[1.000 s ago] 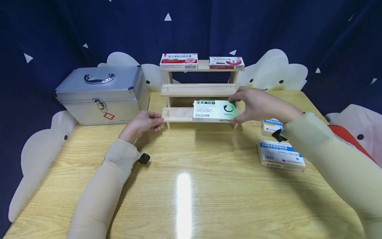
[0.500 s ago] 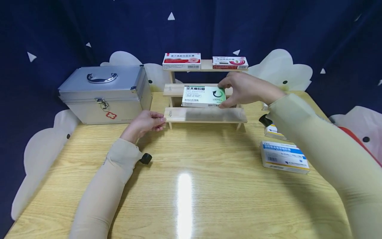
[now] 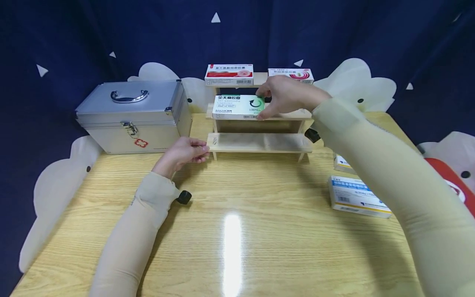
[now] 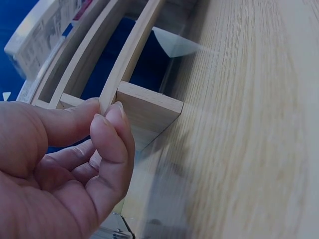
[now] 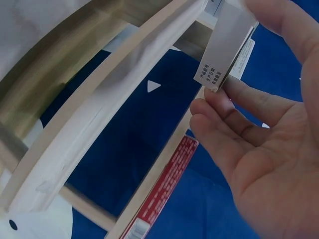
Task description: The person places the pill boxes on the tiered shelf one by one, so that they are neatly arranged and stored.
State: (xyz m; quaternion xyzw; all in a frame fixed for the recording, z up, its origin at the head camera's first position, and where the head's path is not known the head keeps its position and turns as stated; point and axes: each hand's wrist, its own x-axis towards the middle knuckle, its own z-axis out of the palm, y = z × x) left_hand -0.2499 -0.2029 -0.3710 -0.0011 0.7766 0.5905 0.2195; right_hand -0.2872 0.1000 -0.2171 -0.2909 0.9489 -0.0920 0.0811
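A three-tier wooden rack (image 3: pixel 259 142) stands on the table. My right hand (image 3: pixel 291 97) pinches the right end of a white and green capsule box (image 3: pixel 237 108), which is at the left part of the middle tier; whether it bears on the tier I cannot tell. In the right wrist view, the end of that capsule box (image 5: pixel 227 45) sits between thumb and fingers. My left hand (image 3: pixel 185 152) pinches the left end of the bottom tier, and the left wrist view shows thumb and forefinger on the board's edge (image 4: pixel 112 89). The bottom tier holds no box.
Two red and white medicine boxes, one on the left (image 3: pixel 229 75) and one on the right (image 3: pixel 291 74), occupy the top tier. A silver metal case (image 3: pixel 130 117) stands left of the rack. Blue and white boxes (image 3: pixel 358 196) lie at right, near a red object (image 3: pixel 450 181).
My right hand has carried the capsule box from the bottom tier up and leftward to the middle tier. The left hand keeps its hold on the rack.
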